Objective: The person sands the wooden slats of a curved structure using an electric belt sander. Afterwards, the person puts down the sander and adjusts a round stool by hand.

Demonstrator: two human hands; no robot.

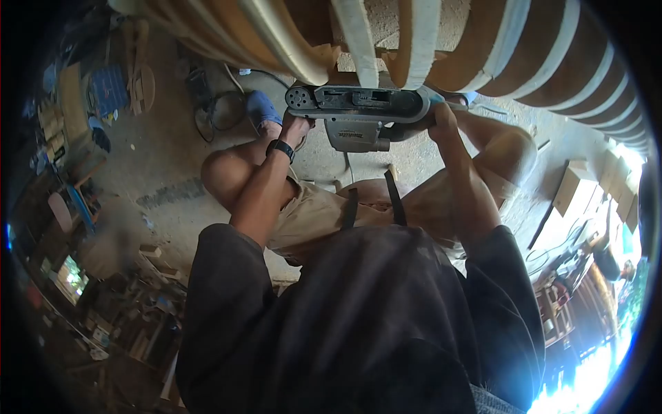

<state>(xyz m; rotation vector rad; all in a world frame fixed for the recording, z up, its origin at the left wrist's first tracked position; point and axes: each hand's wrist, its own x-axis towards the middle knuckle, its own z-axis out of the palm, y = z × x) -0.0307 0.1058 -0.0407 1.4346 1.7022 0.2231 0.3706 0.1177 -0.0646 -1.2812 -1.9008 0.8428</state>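
A grey belt sander (355,103) is held sideways between both my hands, up against the underside of a row of curved wooden slats (420,41) with pale edges. My left hand (296,127), below a black wristband, is closed on the sander's left end; its fingers are partly hidden by the tool. At the other end my right hand (441,119) is wrapped round the sander's rear part, its fingertips mostly hidden. The sander's box-like housing (354,134) hangs toward me, between the hands.
Cables (224,110) lie on the concrete floor (165,162) near a blue shoe (261,107). Tools and wood pieces crowd the left side, with a blue item (109,90). Wooden blocks (576,188) stand at the right. The slats arch across the top.
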